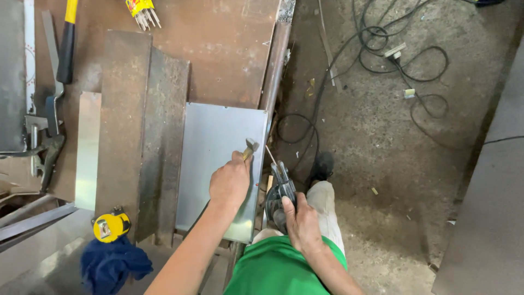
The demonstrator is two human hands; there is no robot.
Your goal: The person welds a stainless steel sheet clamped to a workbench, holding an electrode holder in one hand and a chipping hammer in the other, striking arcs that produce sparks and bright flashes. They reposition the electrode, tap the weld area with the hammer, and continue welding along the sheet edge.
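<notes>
Galvanised steel sheet (218, 158), near right on the rusty counter (218, 49). Left hand (230, 181): grip closed on small hammer (249, 147), head over the sheet's right edge. Right hand (300, 221): grip closed on electrode holder (281, 188), rod angled at that edge. Yellow tape measure (111, 225) near left.

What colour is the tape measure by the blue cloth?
Yellow, with a dark centre; the tape measure shows in the head view.

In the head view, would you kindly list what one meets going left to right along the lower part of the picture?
Blue cloth → yellow tape measure → shiny metal sheet → left hand holding a small hammer → right hand gripping a black electrode holder → concrete floor.
</notes>
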